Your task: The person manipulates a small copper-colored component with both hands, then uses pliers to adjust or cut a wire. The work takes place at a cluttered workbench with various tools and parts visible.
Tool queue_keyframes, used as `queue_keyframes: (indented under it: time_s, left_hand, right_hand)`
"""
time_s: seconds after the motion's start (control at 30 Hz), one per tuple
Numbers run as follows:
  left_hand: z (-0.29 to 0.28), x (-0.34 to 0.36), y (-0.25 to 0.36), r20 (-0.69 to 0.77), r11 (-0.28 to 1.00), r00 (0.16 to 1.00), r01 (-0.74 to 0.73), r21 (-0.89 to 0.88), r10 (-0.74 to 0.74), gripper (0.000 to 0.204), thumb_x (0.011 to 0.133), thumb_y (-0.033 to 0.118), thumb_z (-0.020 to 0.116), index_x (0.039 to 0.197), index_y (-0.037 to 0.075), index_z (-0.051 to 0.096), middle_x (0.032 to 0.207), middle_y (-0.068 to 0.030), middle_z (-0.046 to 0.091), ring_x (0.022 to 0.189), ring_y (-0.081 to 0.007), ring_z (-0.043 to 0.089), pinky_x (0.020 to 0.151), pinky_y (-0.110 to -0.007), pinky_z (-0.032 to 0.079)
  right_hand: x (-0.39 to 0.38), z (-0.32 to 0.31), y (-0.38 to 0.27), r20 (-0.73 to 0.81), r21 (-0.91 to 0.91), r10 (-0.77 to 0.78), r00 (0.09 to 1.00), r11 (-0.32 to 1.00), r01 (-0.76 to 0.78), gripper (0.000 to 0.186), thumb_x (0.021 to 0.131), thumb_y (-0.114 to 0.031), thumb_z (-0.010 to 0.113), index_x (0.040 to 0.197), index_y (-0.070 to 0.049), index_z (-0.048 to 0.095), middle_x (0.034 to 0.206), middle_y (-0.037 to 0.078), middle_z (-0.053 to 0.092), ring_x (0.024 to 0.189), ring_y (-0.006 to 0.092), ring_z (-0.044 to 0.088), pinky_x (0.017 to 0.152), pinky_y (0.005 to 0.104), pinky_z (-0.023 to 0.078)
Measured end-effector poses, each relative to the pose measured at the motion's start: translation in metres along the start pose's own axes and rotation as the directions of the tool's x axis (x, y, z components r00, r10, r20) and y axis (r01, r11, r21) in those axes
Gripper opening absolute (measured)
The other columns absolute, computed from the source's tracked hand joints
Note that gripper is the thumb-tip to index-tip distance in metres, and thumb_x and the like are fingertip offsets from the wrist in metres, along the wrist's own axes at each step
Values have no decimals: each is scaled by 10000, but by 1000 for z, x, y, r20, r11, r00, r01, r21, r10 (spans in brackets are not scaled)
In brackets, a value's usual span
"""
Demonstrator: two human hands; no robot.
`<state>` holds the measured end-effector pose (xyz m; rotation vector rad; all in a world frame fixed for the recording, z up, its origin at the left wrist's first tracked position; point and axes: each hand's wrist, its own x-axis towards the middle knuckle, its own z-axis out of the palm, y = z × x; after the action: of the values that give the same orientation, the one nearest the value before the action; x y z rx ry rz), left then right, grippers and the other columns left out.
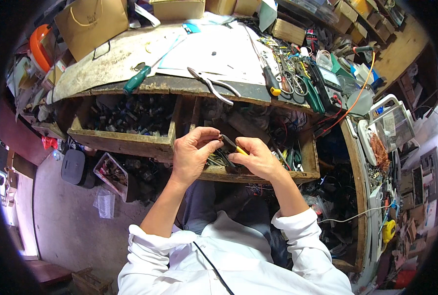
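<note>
Over an open right-hand drawer (258,172), my two hands meet close together. My left hand (195,153) pinches a small dark piece (221,137) between thumb and fingertips; its kind is too small to make out. My right hand (259,156) is closed round a slim tool with a yellow handle (241,151) and a greyish flat end, which points up and left at the small piece. Whether the tool touches the piece I cannot tell. On the bench edge above lie pliers with pale handles (213,85) and a green-handled screwdriver (138,79).
A left drawer (125,139) is pulled out, full of small dark parts. White paper (214,51) covers the benchtop. Tools, a multimeter (327,77) and cables crowd the right side. A bin (113,173) and a dark box (73,166) stand on the floor at left.
</note>
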<state>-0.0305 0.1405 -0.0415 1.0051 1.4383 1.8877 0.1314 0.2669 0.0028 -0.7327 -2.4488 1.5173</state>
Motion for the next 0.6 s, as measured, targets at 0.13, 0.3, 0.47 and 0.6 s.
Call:
queue_keyframes:
  time_s: [0.13, 0.3, 0.47, 0.6]
  left_hand:
    - [3, -3, 9, 8, 993, 1000, -20, 114, 19, 225, 905, -46, 758, 1129, -38, 735, 1039, -106, 783, 953, -148, 746, 863, -275, 602]
    - [7, -5, 10, 19, 983, 998, -70, 171, 68, 221, 918, -28, 748, 1139, -34, 743, 1051, -107, 793, 953, -143, 751, 835, -270, 604]
    - [6, -5, 6, 48, 972, 991, -131, 194, 124, 218, 926, -30, 740, 1144, -32, 741, 1057, -108, 793, 950, -141, 751, 825, -261, 606]
    - [6, -6, 6, 34, 981, 993, -117, 152, 114, 208, 925, -37, 741, 1133, -28, 742, 1056, -102, 790, 949, -137, 749, 823, -258, 606]
  right_hand:
    - [0, -9, -2, 57, 1, 48, 997, 999, -49, 291, 886, -194, 732, 781, -7, 537, 673, -12, 457, 653, 104, 428, 583, 339, 391]
    - [-1, -19, -10, 100, -28, 112, 989, 994, -109, 294, 879, -185, 730, 763, -15, 521, 669, -27, 427, 664, 96, 408, 585, 336, 377]
    - [-2, -21, -7, 121, 49, 117, 986, 991, -124, 278, 864, -157, 725, 735, -41, 507, 662, -49, 431, 646, 78, 405, 572, 315, 359]
    - [-1, -21, 0, 209, 278, 142, 968, 940, -198, 214, 890, -109, 707, 768, -77, 534, 658, -60, 467, 556, 44, 397, 494, 256, 305]
